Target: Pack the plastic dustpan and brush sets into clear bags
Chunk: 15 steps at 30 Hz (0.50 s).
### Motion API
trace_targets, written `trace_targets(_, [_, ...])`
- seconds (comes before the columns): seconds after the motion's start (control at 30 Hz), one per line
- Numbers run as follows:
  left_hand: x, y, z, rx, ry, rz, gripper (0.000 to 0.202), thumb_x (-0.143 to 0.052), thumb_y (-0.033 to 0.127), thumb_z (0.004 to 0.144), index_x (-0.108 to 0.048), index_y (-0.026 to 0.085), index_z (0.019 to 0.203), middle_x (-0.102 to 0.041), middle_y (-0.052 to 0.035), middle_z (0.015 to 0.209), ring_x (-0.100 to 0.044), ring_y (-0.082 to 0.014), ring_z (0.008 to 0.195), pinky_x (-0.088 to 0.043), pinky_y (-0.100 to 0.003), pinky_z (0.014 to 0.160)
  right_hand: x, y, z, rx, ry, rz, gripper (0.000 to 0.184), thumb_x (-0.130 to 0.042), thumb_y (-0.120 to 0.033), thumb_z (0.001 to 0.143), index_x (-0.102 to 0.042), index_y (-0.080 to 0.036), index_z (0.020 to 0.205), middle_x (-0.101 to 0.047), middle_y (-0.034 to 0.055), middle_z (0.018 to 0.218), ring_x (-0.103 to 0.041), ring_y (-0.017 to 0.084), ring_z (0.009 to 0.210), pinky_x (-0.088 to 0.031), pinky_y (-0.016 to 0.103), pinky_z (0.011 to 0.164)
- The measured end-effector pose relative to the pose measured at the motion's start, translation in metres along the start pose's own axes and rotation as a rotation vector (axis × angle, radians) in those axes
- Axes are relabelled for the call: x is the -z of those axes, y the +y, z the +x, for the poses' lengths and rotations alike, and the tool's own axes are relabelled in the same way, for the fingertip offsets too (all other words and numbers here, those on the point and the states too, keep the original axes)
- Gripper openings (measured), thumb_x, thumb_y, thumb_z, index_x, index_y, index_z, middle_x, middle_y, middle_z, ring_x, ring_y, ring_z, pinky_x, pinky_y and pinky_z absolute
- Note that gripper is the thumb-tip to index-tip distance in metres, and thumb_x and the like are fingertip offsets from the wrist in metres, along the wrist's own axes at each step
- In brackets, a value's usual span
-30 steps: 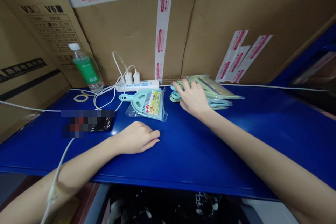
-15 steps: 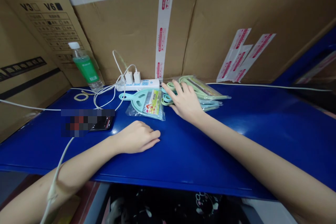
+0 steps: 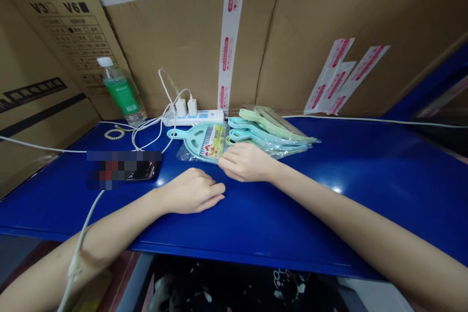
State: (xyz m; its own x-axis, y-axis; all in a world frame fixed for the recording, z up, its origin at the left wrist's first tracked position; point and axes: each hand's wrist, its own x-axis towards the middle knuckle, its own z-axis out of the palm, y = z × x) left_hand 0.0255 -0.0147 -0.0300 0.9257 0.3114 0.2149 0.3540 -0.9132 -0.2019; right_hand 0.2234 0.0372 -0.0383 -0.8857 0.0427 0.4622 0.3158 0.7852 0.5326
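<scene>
My left hand [image 3: 193, 191] rests on the blue table [image 3: 241, 234], its fingers curled under into a loose fist with nothing showing in it. My right hand [image 3: 243, 162] is closed too, fingers folded inward, and no held thing shows. It is just in front of a pile of bagged small dustpans, with a green one [image 3: 280, 126] on top and light blue ones [image 3: 256, 132] below. Left of that hand lies another light blue dustpan with a brush [image 3: 199, 142] in clear plastic. My right fingertips overlap its bag's near right corner; whether they touch it I cannot tell.
A white power strip [image 3: 214, 116] with two plugged chargers and loose white cables stands by the cardboard wall [image 3: 175, 44]. At the left are a green-labelled bottle [image 3: 124, 97], a beaded bracelet [image 3: 114, 134] and a phone [image 3: 144, 170]. A cable hangs over my left forearm.
My right hand has come off the dustpan pile toward me, and its spread fingers have curled shut. The pile's handles now show. My left hand stays where it was.
</scene>
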Motion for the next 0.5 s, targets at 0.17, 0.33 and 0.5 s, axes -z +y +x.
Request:
trace_targets(0.17, [-0.0009,0.0000,-0.0008,0.007,-0.014,0.003,0.037,-0.029,0.025,0.099,-0.050,0.018,0.070,-0.054,0.0014,0.054,-0.050,-0.0134,0.049,-0.032,-0.028,0.050,-0.0086,-0.0032,-0.0052,0.058,-0.011,0.055,0.035,-0.027,-0.017,0.095,-0.058,-0.018,0.077,-0.053,-0.0017,0.056,-0.042,0.013,0.052,-0.027,0.028,0.052])
trace_targets(0.33, [-0.0022,0.0004,-0.0008,0.011,-0.022,0.002,0.035,-0.030,0.024,0.098,-0.050,0.018,0.070,-0.054,0.0012,0.054,-0.050,-0.0138,0.050,-0.033,-0.028,0.050,-0.0075,-0.0044,-0.0033,0.087,0.076,0.051,0.037,-0.027,-0.017,0.096,-0.056,-0.019,0.072,-0.052,-0.0016,0.057,-0.044,0.013,0.055,-0.028,0.027,0.053])
trace_targets(0.5, [-0.0014,0.0005,-0.0004,0.019,-0.041,0.004,0.032,-0.034,0.024,0.097,-0.050,0.018,0.070,-0.055,0.0015,0.055,-0.051,-0.0134,0.050,-0.032,-0.028,0.050,-0.0063,-0.0053,-0.0007,0.091,0.124,0.044,0.036,-0.029,-0.016,0.095,-0.055,-0.019,0.070,-0.051,-0.0013,0.057,-0.045,0.014,0.059,-0.029,0.026,0.055])
